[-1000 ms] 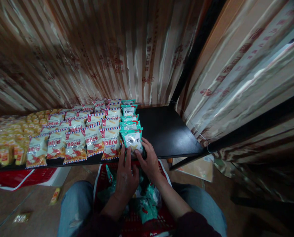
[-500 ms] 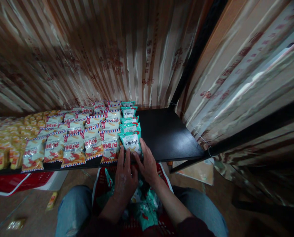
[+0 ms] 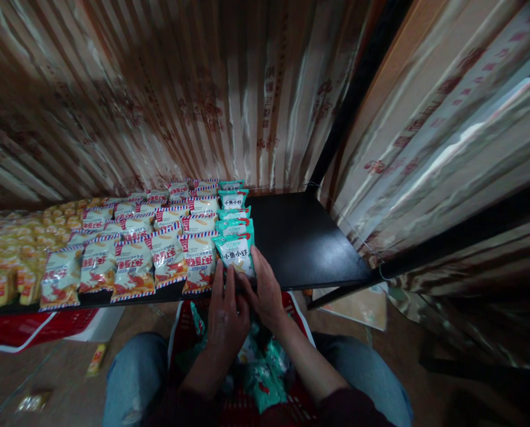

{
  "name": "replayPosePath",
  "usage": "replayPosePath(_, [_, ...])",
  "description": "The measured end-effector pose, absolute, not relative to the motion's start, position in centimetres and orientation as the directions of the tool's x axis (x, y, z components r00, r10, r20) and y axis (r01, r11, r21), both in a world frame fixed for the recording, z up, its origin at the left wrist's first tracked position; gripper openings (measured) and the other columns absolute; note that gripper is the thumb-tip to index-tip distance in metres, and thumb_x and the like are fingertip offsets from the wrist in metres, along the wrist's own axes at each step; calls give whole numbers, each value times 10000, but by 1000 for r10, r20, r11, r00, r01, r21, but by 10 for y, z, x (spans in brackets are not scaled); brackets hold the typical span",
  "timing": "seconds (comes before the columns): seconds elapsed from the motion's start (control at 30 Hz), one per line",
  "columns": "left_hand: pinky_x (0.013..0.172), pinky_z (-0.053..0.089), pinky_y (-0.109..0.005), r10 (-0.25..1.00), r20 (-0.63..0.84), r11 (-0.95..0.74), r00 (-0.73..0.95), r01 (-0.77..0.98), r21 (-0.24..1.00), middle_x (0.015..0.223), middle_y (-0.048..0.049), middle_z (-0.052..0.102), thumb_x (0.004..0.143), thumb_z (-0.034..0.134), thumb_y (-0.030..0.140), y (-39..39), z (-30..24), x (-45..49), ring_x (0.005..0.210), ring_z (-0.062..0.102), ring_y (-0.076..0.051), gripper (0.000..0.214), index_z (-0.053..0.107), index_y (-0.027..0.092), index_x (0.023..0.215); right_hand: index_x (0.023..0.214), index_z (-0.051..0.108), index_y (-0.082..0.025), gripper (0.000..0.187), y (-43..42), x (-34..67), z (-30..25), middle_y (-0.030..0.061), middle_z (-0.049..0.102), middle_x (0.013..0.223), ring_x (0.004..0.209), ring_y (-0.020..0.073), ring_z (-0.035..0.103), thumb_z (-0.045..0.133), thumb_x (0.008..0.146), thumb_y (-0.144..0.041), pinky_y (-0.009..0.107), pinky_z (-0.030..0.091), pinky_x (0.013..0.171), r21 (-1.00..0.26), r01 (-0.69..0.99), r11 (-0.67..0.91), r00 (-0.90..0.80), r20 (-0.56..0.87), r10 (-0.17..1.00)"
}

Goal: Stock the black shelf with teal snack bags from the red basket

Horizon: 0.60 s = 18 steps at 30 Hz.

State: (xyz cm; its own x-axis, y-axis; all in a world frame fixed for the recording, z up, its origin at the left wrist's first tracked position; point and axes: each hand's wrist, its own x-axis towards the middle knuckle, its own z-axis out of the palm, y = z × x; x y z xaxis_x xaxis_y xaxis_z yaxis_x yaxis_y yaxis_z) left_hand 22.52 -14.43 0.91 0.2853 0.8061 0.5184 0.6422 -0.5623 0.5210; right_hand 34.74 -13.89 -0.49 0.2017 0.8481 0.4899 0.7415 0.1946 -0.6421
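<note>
A teal snack packet (image 3: 239,254) stands at the front of a row of teal packets on the black shelf (image 3: 300,237). My right hand (image 3: 265,292) rests against its lower right edge, fingers on the packet. My left hand (image 3: 226,314) touches the packet's lower left edge with fingers stretched forward. Below my hands a red basket (image 3: 296,311) sits on my lap with more teal packets (image 3: 260,379) in it.
Rows of red-and-white striped snack packets (image 3: 167,252) fill the shelf to the left, with yellow packets (image 3: 7,261) beyond. The shelf's right part is bare. A striped plastic curtain (image 3: 180,89) hangs behind. Loose packets (image 3: 95,360) lie on the floor.
Both hands stayed on the front teal packet, shifting it very slightly; the view moved a little.
</note>
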Motion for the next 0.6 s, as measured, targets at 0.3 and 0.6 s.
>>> replayPosePath(0.3, [1101,350,-455,791,538,-583,293,627,517,1515,-172,263,846,428,67,-150,12,224,1405,250,-270,636,265,158,1453,1483,180,-166,641,-143,346,-4,144,376,1468,1412,292,232,401,933,-408,516,367,1070,-645,737,203,207,501,840])
replayPosePath(0.6, [1092,370,-426,760,560,-625,330,607,490,1513,-167,271,841,411,54,-161,26,233,1397,274,-255,633,270,155,1449,1447,271,-129,602,-158,352,6,173,515,1349,1248,272,492,399,929,-409,444,452,995,-693,683,232,289,547,785])
